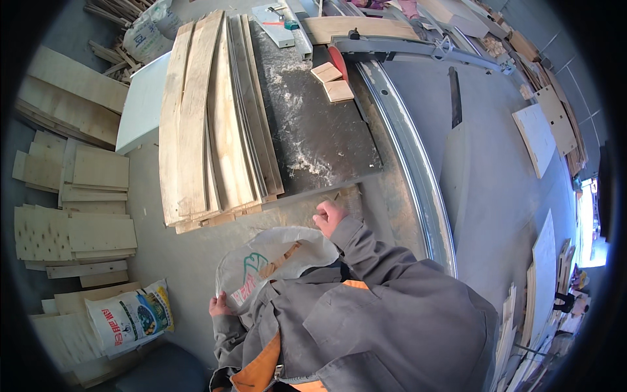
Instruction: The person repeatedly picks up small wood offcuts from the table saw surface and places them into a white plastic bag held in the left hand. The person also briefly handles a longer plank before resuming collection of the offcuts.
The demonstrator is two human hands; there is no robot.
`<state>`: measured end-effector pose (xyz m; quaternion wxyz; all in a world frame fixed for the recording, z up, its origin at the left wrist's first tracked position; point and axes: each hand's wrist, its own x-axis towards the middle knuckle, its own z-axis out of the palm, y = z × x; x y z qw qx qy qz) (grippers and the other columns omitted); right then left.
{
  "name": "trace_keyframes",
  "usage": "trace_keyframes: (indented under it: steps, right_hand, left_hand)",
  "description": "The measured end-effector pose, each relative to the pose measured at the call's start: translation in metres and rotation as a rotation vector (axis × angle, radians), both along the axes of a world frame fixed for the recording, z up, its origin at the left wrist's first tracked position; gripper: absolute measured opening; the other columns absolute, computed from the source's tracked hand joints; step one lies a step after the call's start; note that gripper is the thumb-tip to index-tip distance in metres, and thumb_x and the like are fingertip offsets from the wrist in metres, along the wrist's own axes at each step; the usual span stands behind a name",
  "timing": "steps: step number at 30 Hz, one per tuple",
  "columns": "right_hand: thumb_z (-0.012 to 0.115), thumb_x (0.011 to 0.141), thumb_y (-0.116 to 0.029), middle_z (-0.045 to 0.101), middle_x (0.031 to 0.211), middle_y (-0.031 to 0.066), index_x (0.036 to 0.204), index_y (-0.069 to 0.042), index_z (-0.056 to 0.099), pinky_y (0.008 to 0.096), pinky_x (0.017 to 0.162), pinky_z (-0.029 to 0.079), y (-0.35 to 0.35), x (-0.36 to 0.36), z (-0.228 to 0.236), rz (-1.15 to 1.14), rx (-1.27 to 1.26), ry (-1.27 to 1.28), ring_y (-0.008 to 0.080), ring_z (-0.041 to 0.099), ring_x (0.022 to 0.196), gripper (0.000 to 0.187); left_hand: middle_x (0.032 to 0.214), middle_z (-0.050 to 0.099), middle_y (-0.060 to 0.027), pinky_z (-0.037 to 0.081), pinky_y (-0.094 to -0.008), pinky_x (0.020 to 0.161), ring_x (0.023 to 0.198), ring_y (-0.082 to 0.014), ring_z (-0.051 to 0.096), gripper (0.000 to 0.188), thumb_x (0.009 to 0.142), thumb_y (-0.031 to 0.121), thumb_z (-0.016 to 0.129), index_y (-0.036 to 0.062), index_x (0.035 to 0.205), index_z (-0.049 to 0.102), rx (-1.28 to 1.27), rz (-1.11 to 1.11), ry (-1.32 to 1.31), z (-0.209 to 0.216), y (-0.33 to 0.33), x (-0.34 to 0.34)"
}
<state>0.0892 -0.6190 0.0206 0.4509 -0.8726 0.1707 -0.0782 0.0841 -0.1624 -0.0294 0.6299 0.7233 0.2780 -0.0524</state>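
Note:
A white woven sack [287, 240] with green and red print hangs in front of my body, its mouth spread toward the bench. Across it runs a brown strip [282, 259]; whether this lies inside or on the sack I cannot make out. My left hand [223, 305] is closed on the sack's left edge. At the far right edge of the sack, my right hand [330, 217] is closed with curled fingers, the rim meeting its underside. Just beyond is the dark, sawdust-covered saw table [326, 147], with a stack of long wooden boards [196, 124] on its left side.
Small wood pieces [337, 91] lie beside a red guard [338, 61]. A metal rail [411, 157] runs along the table's right. Plywood piles [98, 235] and a printed sack [130, 317] are at left. Panels [542, 274] lean at right.

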Motion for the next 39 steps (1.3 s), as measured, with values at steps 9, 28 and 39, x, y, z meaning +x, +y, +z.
trace_keyframes:
  steps: [9,28,39]
  right_hand:
    - [0.067,0.079,-0.032,0.032,0.144,0.0185,0.137,-0.004,0.036,0.0444,0.109,0.024,-0.104,0.164,0.054,-0.030,-0.664,-0.197,0.0325,0.031,0.132,0.071]
    - [0.053,0.081,-0.061,0.019,0.151,0.0123,0.143,-0.014,0.029,0.0557,0.109,0.010,-0.172,0.340,0.018,-0.216,-0.653,0.327,0.0269,0.010,0.141,0.081]
    - [0.077,0.066,-0.044,0.027,0.143,0.0160,0.137,-0.006,0.034,0.0561,0.108,0.016,-0.023,0.172,0.032,-0.050,-0.563,0.169,0.0316,0.022,0.135,0.091]
  left_hand:
    - [0.068,0.056,0.0000,0.039,-0.0251,0.056,0.061,-0.0087,0.047,0.024,0.081,0.022,0.070,0.0015,0.077,0.059,0.002,0.035,0.037,-0.007,-0.010,-0.014]
    - [0.074,0.058,-0.0042,0.045,-0.0280,0.060,0.064,-0.0121,0.052,0.019,0.082,0.017,0.065,0.0006,0.084,0.055,-0.158,0.124,0.232,0.022,-0.067,0.003]
    - [0.074,0.060,-0.0021,0.042,-0.0240,0.060,0.063,-0.0090,0.051,0.015,0.084,0.015,0.064,0.0026,0.082,0.057,-0.098,-0.041,0.123,-0.032,-0.023,0.013]
